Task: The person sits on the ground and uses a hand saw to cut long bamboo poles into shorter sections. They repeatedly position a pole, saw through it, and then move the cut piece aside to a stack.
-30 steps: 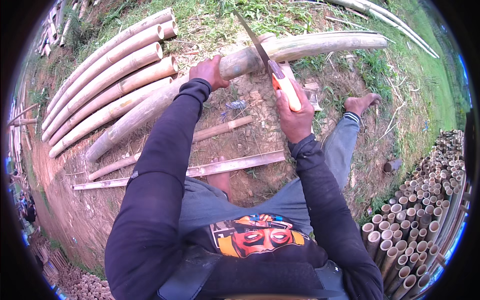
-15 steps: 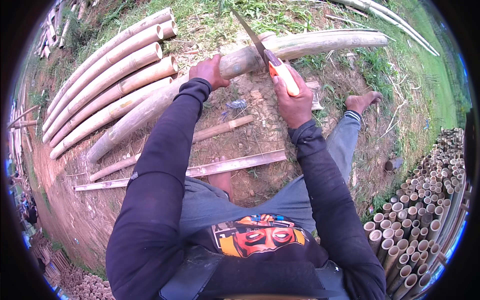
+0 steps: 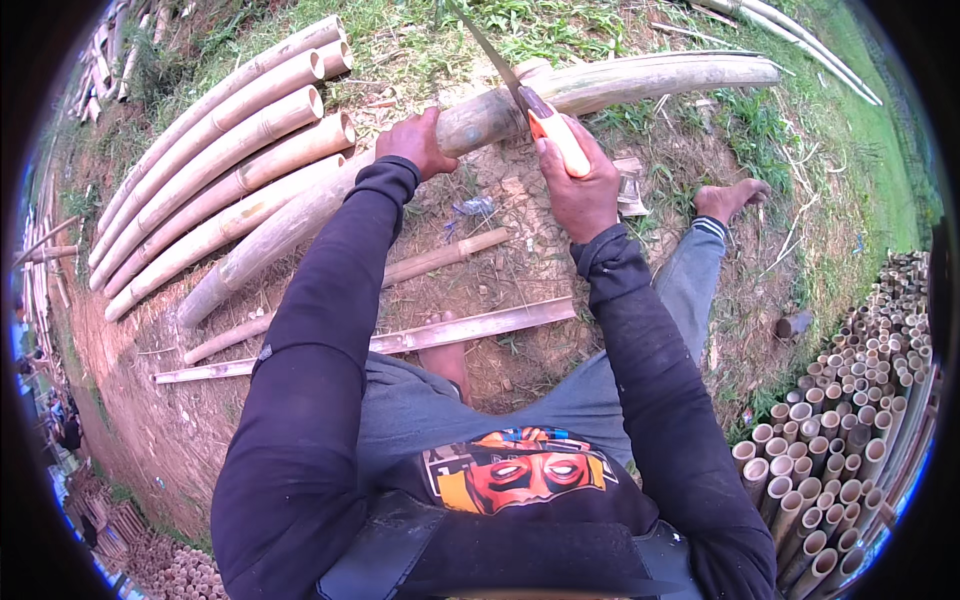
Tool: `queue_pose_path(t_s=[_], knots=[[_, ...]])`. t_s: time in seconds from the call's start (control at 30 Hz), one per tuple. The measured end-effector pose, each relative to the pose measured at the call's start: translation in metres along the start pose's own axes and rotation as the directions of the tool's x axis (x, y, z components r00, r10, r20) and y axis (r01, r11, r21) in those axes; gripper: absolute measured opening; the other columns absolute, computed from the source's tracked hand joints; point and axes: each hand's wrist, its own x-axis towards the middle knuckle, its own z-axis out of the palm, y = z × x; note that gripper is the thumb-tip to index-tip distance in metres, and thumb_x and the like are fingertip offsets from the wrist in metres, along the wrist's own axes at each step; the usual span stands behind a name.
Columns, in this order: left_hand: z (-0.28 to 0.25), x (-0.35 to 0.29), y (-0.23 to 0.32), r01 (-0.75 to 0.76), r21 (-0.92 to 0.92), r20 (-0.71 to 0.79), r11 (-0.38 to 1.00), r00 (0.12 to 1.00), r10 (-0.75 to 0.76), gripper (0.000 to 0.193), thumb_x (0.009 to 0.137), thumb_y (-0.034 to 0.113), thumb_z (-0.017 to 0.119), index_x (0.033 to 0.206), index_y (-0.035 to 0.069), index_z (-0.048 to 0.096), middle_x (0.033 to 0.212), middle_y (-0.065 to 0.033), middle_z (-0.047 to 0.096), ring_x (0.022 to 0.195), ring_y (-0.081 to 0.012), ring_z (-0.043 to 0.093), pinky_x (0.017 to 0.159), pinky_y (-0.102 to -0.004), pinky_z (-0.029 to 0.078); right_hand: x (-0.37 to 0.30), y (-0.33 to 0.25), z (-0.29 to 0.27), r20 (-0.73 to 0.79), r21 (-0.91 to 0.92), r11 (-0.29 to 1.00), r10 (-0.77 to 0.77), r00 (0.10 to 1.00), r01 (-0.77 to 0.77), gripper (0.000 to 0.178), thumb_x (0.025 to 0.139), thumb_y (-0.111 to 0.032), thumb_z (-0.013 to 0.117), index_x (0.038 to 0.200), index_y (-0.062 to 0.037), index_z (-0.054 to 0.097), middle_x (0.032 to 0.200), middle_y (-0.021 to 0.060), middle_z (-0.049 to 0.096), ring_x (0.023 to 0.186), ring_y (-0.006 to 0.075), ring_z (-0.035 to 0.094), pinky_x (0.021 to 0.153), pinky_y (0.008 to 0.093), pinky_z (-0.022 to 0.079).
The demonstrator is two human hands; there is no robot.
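Note:
A thick bamboo pole (image 3: pixel 480 122) runs slantwise across the ground in front of me, propped on another piece of wood (image 3: pixel 533 68) near its middle. My left hand (image 3: pixel 416 146) is wrapped over the pole from above, left of the saw. In my right hand (image 3: pixel 582 192) is a hand saw, its orange and cream handle (image 3: pixel 562 142) inside my closed fingers. The saw blade (image 3: pixel 488 50) lies across the pole and points away to the upper left. How deep it sits in the bamboo, I cannot tell.
Several cut bamboo lengths (image 3: pixel 230 125) lie side by side at the left. Nearer me are a thin bamboo stick (image 3: pixel 445 257) and a split bamboo strip (image 3: pixel 480 325), beside my bare foot (image 3: pixel 445 365). A big stack of bamboo tubes (image 3: pixel 815 440) fills the lower right.
My right hand and the saw have shifted slightly along the blade's line, with the handle a little farther up and left. My left hand keeps its grip on the pole.

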Motion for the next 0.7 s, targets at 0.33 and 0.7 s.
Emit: queue_pose_path(t_s=[0.33,0.7], knots=[[0.012,0.005,-0.004,0.02,0.029,0.027,0.999,0.999,-0.021,0.099,0.073,0.051,0.089,0.155,0.012,0.05,0.135,-0.0174,0.07,0.12,-0.0365,0.071,0.104,-0.0478,0.057,-0.087,-0.046,-0.056,-0.031,-0.035,0.997,-0.064,0.997,0.063,0.045,0.098,-0.002,0.074,0.14,0.0095,0.063,0.122,0.0224,0.077,0.109,0.0246,0.077,0.093,0.0349,0.061],[0.009,0.005,-0.007,-0.018,0.004,-0.02,1.0,1.0,0.018,0.088,0.073,0.053,0.09,0.143,0.011,0.057,0.124,-0.0187,0.073,0.115,-0.0369,0.073,0.099,-0.049,0.058,-0.156,-0.071,-0.102,0.0,-0.072,0.988,0.138,0.99,-0.138,0.048,0.1,-0.001,0.07,0.144,0.0124,0.058,0.123,0.0212,0.077,0.114,0.0242,0.076,0.096,0.0341,0.06]])
